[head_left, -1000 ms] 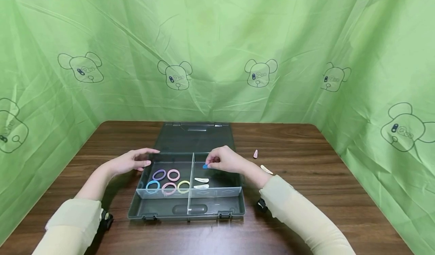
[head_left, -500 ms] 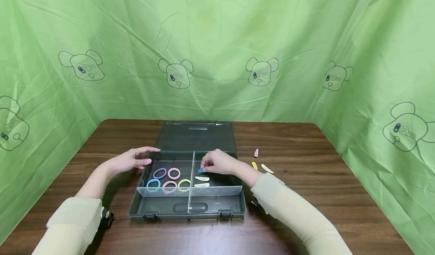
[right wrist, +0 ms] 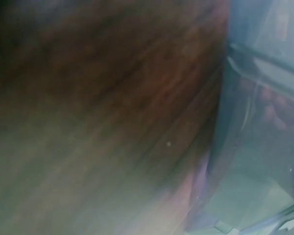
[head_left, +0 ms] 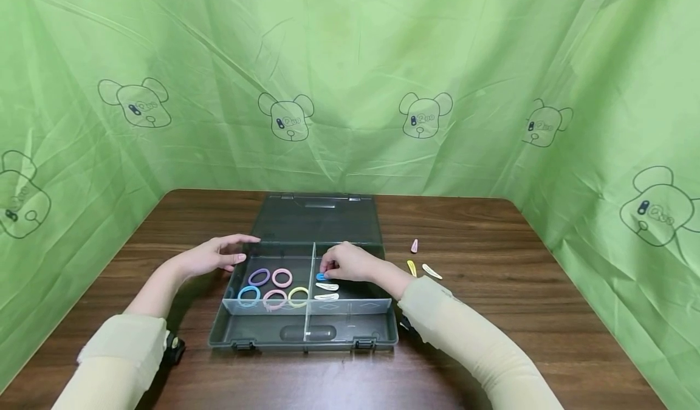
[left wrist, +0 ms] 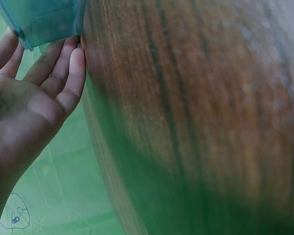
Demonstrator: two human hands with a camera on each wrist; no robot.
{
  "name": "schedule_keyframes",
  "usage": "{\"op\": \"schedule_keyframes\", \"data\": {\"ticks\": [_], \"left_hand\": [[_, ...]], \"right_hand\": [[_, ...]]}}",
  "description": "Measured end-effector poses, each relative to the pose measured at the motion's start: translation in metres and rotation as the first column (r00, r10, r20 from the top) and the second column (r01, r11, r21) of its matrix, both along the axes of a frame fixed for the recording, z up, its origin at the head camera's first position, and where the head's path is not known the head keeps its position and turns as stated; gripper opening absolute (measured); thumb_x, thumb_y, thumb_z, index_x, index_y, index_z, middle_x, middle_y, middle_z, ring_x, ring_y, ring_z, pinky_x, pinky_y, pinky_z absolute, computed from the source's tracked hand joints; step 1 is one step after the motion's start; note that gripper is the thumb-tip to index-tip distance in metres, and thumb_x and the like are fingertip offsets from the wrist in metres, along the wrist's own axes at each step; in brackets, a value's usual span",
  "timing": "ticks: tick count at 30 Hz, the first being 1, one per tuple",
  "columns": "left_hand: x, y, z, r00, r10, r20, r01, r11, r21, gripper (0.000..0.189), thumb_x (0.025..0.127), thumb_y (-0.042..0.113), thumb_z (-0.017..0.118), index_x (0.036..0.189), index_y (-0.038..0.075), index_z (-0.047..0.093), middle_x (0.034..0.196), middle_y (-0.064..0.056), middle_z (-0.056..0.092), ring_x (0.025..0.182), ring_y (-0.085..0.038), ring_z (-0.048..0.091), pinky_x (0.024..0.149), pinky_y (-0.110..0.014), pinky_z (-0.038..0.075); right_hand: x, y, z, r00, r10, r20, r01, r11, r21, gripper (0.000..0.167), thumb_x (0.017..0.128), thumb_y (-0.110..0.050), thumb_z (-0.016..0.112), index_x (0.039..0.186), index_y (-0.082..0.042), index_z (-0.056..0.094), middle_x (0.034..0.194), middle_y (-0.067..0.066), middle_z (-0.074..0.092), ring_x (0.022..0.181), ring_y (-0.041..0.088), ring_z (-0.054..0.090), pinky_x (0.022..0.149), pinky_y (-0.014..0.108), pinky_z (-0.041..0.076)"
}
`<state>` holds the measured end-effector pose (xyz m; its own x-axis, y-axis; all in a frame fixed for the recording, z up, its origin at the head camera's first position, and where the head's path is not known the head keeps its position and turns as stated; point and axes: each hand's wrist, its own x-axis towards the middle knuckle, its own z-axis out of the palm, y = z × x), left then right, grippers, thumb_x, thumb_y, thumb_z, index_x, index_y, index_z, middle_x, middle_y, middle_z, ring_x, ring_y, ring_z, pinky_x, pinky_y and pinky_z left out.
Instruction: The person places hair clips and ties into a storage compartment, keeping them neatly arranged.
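Note:
In the head view, a dark translucent divided box lies open on the table. My right hand is inside its back right compartment, pinching a blue snap hair clip. Just in front of that clip lie two white hair clips, one behind the other. My left hand touches the box's left wall near the back corner, thumb and fingers spread. The left wrist view shows its fingers against the box corner. Blur fills much of the right wrist view, with the box wall at right.
Several hair ties, including a purple one and a blue one, lie in the back left compartment. Right of the box are pink, yellow and cream hair clips. The lid lies folded back.
My right hand has moved left and slightly forward with the blue hair clip, lowering it behind the white clips. The yellow clip, formerly hidden, now shows. My left hand stays at the box wall.

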<state>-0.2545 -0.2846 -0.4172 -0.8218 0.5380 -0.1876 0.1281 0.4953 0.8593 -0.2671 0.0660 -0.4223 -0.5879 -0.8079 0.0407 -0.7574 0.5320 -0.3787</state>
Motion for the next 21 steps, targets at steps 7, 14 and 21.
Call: {"op": "schedule_keyframes", "data": {"ticks": [7,14,21], "left_hand": [[-0.001,0.0001,-0.0002,1.0,-0.001,0.004,0.001,1.0,0.0,0.048,0.098,0.019,0.052,0.143,0.011,0.038,0.129,-0.025,0.051,0.107,-0.029,0.058,0.082,-0.035,0.051],[-0.0011,-0.0001,0.0003,1.0,0.004,-0.002,-0.004,1.0,-0.006,0.047,0.098,0.018,0.052,0.143,0.011,0.039,0.13,-0.025,0.051,0.107,-0.028,0.058,0.082,-0.035,0.051],[-0.0005,0.0005,-0.0012,1.0,0.013,-0.007,-0.013,1.0,-0.008,0.047,0.098,0.017,0.052,0.142,0.011,0.039,0.129,-0.026,0.051,0.105,-0.028,0.057,0.081,-0.035,0.051]], "right_hand": [[-0.0008,-0.0001,-0.001,0.999,-0.04,0.012,0.039,0.999,0.016,0.004,0.085,-0.018,0.068,0.086,-0.016,0.071,0.072,-0.011,0.06,0.065,0.0,0.051,0.06,0.016,0.041],[-0.0005,-0.0009,-0.0004,0.998,-0.067,0.004,0.067,0.997,0.036,0.003,0.085,-0.02,0.069,0.086,-0.018,0.071,0.07,-0.013,0.058,0.064,0.001,0.05,0.059,0.017,0.04],[0.0014,0.0032,0.0033,0.998,-0.059,-0.01,0.059,0.997,0.041,0.003,0.085,-0.021,0.069,0.088,-0.019,0.07,0.07,-0.014,0.056,0.063,0.001,0.05,0.059,0.018,0.04]]}}
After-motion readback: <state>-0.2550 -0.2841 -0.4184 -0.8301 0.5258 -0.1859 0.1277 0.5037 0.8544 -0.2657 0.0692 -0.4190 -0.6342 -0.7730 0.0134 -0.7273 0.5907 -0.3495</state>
